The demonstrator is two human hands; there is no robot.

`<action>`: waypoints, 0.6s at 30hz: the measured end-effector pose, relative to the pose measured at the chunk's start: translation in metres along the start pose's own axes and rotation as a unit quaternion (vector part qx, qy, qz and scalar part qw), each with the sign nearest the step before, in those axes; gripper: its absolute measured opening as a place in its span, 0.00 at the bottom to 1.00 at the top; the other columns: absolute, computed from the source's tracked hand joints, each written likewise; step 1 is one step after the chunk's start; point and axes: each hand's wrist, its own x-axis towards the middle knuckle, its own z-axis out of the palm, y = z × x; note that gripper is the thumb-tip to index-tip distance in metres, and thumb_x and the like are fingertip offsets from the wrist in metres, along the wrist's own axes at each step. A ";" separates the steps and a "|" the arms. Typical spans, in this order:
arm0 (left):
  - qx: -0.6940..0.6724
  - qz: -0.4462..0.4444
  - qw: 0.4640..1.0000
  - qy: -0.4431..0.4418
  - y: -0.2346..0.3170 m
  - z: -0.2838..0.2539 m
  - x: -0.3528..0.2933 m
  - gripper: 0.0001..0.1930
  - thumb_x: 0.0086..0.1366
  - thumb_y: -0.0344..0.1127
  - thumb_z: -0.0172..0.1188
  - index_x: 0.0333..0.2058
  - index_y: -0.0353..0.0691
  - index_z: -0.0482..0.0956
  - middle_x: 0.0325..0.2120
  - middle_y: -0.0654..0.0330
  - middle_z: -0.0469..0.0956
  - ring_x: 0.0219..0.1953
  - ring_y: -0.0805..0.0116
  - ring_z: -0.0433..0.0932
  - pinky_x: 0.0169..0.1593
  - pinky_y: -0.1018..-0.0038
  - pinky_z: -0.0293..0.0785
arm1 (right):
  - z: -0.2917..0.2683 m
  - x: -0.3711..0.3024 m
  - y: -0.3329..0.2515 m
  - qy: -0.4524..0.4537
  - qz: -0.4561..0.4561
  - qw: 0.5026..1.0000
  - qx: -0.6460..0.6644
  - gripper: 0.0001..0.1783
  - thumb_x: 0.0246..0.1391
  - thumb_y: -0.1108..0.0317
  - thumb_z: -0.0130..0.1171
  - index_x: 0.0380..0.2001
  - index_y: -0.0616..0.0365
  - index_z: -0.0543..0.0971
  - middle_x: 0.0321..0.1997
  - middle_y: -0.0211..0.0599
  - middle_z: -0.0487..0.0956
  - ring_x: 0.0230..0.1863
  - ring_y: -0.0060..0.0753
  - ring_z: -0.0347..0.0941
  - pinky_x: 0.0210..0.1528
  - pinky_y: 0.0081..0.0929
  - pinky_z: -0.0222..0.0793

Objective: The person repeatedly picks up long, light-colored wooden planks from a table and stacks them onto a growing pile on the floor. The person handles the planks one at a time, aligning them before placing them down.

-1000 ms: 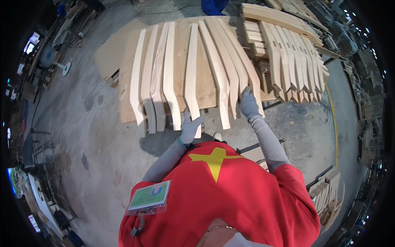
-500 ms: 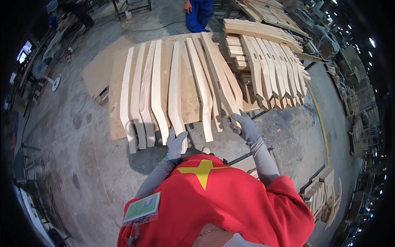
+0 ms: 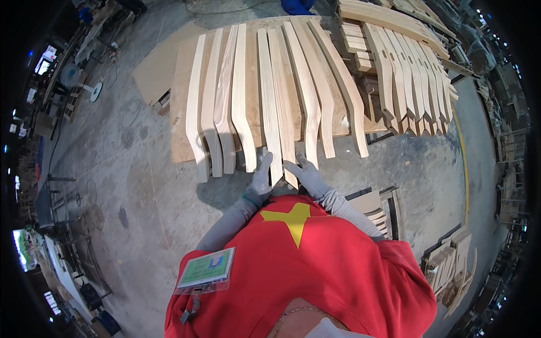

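Two curved wooden pieces, shaped like back legs of a chair, lie side by side in the middle of a board-topped table, their near ends sticking out over its edge. My left hand, in a grey glove, grips the near end of the left curved wooden piece. On the right curved wooden piece, my gloved right hand holds the near end, thumb laid over it. More such pieces lie in a row to the left and right. Fingers under the wood are partly hidden.
The table board runs under the row. At its right stands a stack of similar slotted pieces. More wood lies on a low rack and a pile at lower right. A person in blue stands beyond the table.
My right hand let go of the slotted piece at the right and moved left to the middle. Two middle pieces now lie close together, and the pieces at right are spread apart. The view shifted.
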 end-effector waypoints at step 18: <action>-0.189 -0.148 0.970 -0.043 0.024 0.002 0.011 0.19 0.55 0.30 0.64 0.43 0.33 0.70 0.35 0.58 0.72 0.40 0.64 0.75 0.45 0.66 0.73 | -0.016 0.006 -0.002 0.041 -0.039 0.992 0.111 0.22 0.46 0.65 0.62 0.45 0.63 0.75 0.39 0.41 0.78 0.41 0.33 0.76 0.44 0.26 0.71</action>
